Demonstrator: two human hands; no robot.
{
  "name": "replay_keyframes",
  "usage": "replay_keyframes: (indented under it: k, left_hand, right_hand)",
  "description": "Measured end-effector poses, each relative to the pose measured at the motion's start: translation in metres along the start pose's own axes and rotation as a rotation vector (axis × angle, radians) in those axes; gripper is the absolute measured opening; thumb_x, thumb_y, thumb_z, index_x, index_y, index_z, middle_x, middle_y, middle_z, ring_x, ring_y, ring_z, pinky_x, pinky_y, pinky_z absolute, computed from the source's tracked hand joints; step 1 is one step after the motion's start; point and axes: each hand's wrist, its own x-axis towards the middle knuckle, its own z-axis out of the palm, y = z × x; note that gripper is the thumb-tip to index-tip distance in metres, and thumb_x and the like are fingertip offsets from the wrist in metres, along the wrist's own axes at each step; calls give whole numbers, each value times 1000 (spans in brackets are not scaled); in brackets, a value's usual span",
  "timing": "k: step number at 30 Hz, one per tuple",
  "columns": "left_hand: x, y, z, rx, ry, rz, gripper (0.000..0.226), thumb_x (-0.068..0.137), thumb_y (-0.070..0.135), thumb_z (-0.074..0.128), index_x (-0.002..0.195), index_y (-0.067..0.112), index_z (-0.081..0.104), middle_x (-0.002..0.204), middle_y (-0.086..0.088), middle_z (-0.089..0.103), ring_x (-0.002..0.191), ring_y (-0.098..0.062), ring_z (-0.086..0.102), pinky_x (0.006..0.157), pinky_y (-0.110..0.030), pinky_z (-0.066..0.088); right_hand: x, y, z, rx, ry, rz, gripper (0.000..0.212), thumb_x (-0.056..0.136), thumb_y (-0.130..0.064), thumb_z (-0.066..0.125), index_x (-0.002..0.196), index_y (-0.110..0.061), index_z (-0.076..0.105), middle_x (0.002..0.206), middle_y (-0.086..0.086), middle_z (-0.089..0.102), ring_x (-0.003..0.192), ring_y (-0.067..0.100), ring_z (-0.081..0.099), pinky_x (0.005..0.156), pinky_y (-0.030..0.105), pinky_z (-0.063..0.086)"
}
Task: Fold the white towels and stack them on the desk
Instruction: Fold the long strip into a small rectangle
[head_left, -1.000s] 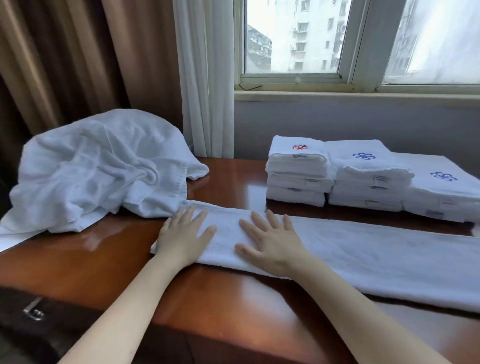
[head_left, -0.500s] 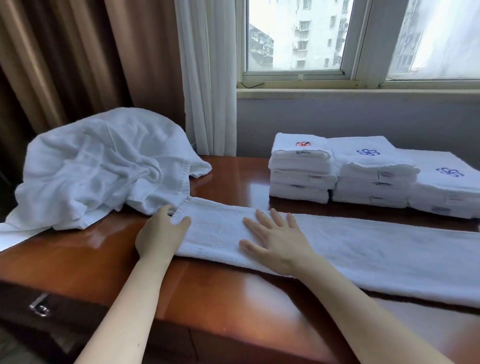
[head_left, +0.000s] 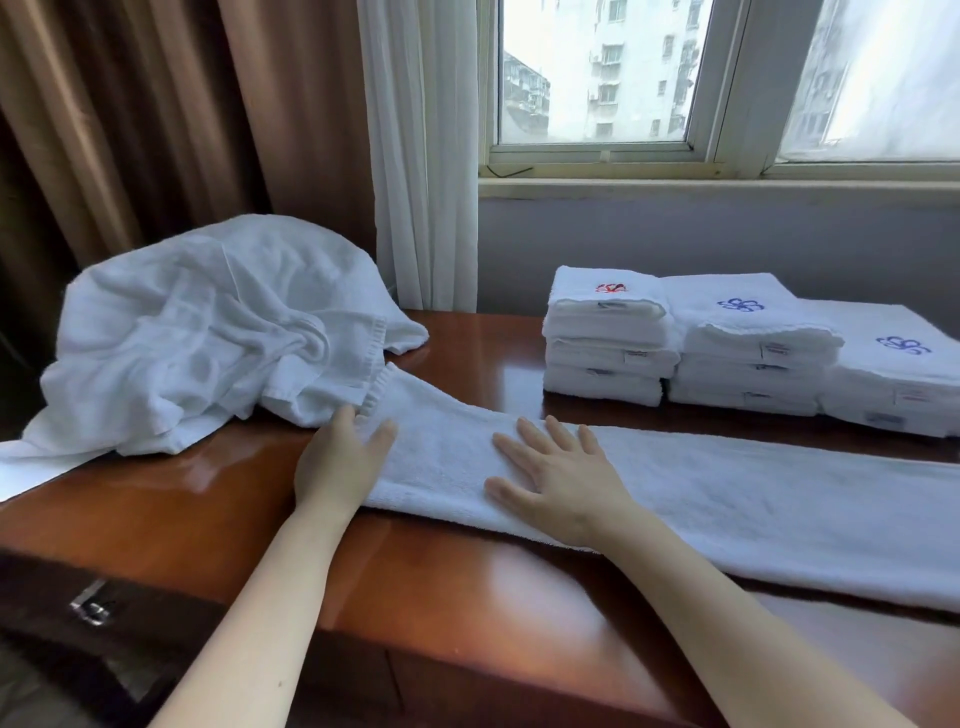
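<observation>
Flat and spread, the right hand (head_left: 561, 483) presses down on the long folded towel (head_left: 753, 509) and grasps nothing. The left hand (head_left: 337, 462) sits at that towel's left end with its thumb lying on the cloth; whether its fingers have slipped under the edge to pinch it cannot be told from this angle.

That towel lies along the near part of the desk (head_left: 467, 582) as a narrow band, doubled lengthwise, running from the left hand off the right edge of the view (its far end is out of sight). Its terry surface looks smooth and even, and the ribbed hem at its left end touches the heap behind. By my reading the lengthwise fold is finished and the crosswise folds are not yet made; after those it would join the stacks.

Farther back on the left sits a crumpled heap of unfolded towels (head_left: 208, 332), so a good share of the work remains. At the far right, below the window (head_left: 597, 78), three stacks of folded towels (head_left: 753, 353) stand side by side, touching, with embroidered marks uppermost, one red and two blue.
</observation>
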Motion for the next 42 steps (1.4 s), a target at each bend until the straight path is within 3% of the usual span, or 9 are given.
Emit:
replay_keyframes:
  k: [9,13,18,22,25,29,33,38,42]
  left_hand:
    - [3,56,-24,-775,-195,-74,49,89,5,65,136,13,52,122,-10,64,109,-23,63,83,-26,52]
    - [-13,111,-22,-817,-358,35,56,88,8,67,141,16,49,127,-8,62,114,-24,62,93,-33,54]
    - [-51,174,11,-746,-604,225,68,91,20,69,149,21,35,135,-2,56,110,-13,64,86,-26,56]
    - [-78,211,37,-872,-865,161,79,81,77,43,145,31,35,132,4,63,76,-12,67,67,-25,53]
    - [-91,228,48,-855,-930,139,92,68,85,26,142,32,35,124,4,68,56,-16,60,47,-22,44]
    - [-98,233,60,-775,-630,331,54,101,56,27,130,19,52,111,2,71,73,-18,67,55,-24,49]
    - [-94,210,74,-354,-382,467,34,105,36,34,123,26,62,120,11,66,115,-11,58,95,-33,45]
    - [-101,184,100,221,-548,598,48,104,44,28,149,31,39,159,2,32,150,-17,15,121,-39,10]
    - [-104,172,112,507,-578,648,68,97,65,15,157,33,12,166,-4,1,153,-21,-4,122,-48,-4]
  right_hand:
    - [-5,-1,-7,183,81,-13,66,91,-68,32,150,-39,30,159,-10,27,146,7,8,119,38,-2]
    - [-11,-1,-38,1006,3,164,65,90,-72,40,145,-39,43,152,-11,43,143,13,32,121,43,19]
    - [-35,26,-92,1687,62,61,68,87,-73,46,135,-26,58,131,5,64,122,26,61,100,45,50]
    - [-67,55,-118,1824,100,77,55,95,-48,52,135,-10,56,127,20,62,118,36,59,105,49,45]
    - [-88,77,-120,1691,169,229,34,87,-11,57,118,1,63,98,20,60,92,33,58,83,38,53]
    - [-104,101,-112,1496,355,369,39,83,17,41,115,3,60,93,18,63,79,28,64,70,35,55]
    - [-111,123,-98,1352,385,469,32,85,14,43,103,-5,60,91,15,63,75,26,63,68,34,53]
    - [-106,128,-79,1067,382,495,27,84,7,46,84,-15,62,81,3,65,68,12,64,61,24,51]
    - [-98,130,-66,791,413,566,22,92,-18,54,114,-17,53,98,-4,63,98,21,62,78,29,45]
